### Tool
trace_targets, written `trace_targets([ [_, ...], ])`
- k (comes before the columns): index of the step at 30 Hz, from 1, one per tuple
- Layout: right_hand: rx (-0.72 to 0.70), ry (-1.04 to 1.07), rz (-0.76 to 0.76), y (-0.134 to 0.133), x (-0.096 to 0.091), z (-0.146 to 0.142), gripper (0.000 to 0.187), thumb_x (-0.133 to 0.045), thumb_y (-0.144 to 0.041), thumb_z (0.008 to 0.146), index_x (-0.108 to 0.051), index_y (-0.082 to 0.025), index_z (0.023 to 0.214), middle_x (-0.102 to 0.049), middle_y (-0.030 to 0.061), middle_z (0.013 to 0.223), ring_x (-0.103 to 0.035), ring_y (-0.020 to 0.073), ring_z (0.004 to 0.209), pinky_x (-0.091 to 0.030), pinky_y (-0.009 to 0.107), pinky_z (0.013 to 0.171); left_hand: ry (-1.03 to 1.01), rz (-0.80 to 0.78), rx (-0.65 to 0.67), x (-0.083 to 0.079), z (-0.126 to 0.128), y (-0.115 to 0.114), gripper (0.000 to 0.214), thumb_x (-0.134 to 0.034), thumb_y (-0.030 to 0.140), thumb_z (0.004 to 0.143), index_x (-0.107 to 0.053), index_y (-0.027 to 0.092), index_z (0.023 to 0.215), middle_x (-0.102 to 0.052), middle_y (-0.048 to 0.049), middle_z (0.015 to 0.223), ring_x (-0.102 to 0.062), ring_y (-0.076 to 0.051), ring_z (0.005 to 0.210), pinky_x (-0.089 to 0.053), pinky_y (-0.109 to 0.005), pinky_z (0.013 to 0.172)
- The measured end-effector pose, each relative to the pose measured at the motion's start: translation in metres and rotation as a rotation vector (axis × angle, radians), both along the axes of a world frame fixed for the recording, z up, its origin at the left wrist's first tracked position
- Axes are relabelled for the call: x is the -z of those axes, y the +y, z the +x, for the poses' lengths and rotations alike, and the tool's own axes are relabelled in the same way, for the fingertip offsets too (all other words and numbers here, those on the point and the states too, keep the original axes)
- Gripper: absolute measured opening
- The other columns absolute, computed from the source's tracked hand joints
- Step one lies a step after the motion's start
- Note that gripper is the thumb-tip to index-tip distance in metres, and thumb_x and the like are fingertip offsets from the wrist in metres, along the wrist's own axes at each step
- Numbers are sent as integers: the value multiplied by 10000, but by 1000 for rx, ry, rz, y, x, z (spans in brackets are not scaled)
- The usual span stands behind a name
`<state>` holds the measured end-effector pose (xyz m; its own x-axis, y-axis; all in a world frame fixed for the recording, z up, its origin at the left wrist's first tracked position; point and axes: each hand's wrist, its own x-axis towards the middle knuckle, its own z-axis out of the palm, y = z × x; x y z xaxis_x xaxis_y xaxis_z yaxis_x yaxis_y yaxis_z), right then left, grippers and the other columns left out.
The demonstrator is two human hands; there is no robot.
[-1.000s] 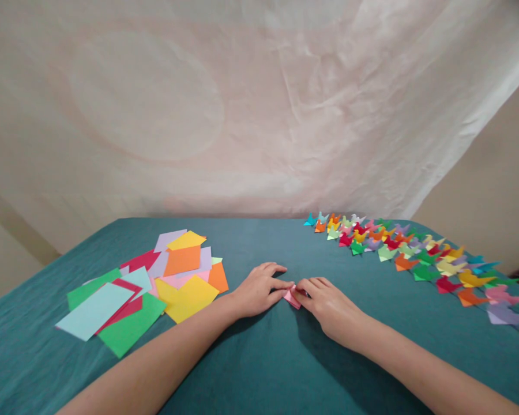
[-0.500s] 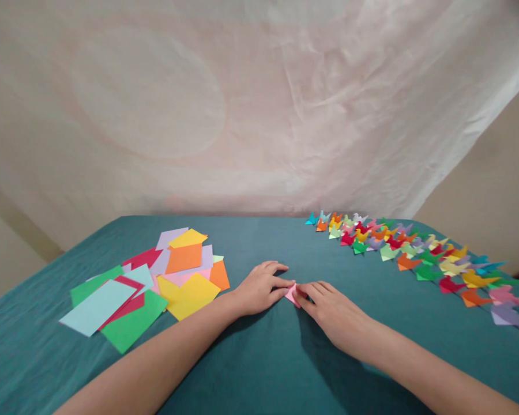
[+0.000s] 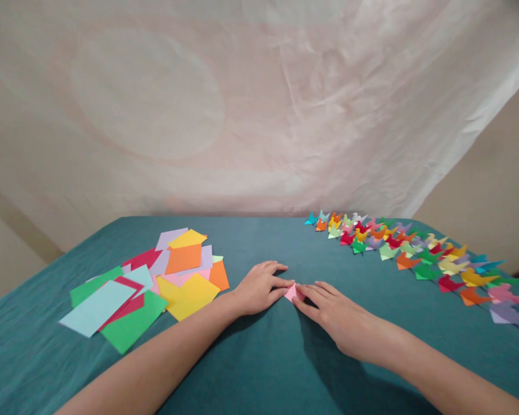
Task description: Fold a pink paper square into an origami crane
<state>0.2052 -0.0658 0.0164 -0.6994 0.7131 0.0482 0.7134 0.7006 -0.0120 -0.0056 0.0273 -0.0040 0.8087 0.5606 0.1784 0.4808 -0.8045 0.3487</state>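
pink folded paper [image 3: 291, 293] | between hands [image 3: 258, 289] [image 3: 335, 316], touching both | on teal cloth [image 3: 251, 369]

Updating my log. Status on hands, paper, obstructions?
Left hand, right hand: both touching folded pink paper. Loose sheets left, paper birds right; neither between the hands.

Between my left grip [image 3: 258, 290] and right grip [image 3: 332, 313]: folded paper [image 3: 291, 292], pink. Beneath: desk [image 3: 251, 369], plain teal. Left of my grips: sheets [image 3: 184, 259], pale blue, red, green, yellow, orange, lilac. Right: paper birds [image 3: 406, 263], multicoloured.
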Motion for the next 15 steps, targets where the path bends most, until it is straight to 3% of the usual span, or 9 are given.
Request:
trace_targets([
  [6,-24,7,-137,2,-8,8,770,-484,16,611,-387,-176,1350,-355,157,1403,-305,262,1297,-256,481,1054,5,5,5,-1,0,0,294,-445,355,901,-583,340,1160,-476,-28,1302,-397,-233,1209,-304,-426,1013],
  [15,-35,47,-198,4,-13,13,788,-463,48,586,-433,-240,1318,-340,120,1421,-314,253,1297,-244,492,1056,47,36,13,-4,-2,-5,317,-407,339,914,-563,323,1189,-449,-32,1342,-380,-244,1240,-297,-431,1022],
])
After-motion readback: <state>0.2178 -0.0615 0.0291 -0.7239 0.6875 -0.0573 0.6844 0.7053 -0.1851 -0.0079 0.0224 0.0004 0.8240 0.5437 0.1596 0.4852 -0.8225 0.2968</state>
